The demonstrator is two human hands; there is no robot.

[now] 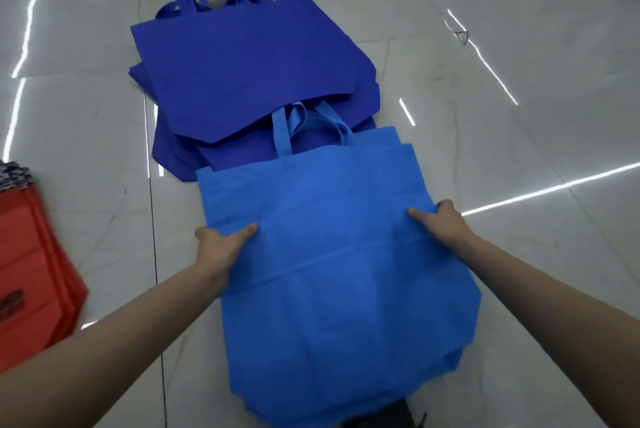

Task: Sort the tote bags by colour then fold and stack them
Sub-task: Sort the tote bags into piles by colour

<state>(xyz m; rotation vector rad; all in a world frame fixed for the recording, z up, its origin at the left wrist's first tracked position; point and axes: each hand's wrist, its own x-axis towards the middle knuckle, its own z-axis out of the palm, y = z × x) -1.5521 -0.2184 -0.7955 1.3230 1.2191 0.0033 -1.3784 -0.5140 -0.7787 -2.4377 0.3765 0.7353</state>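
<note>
A light blue tote bag [332,275] lies flat on top of a pile of the same colour, its handles pointing away from me. My left hand [221,244] grips the bag's left edge, thumb on top and fingers under the cloth. My right hand [440,221] grips its right edge in the same way. Beyond it lies a pile of dark blue tote bags [249,71], handles at the far end, with the light blue handles reaching onto that pile.
A stack of red tote bags [33,275] lies at the left edge, with patterned cloth behind it. All piles rest on a glossy white tiled floor [502,98] showing light reflections. A dark object [384,419] pokes out at the bottom edge.
</note>
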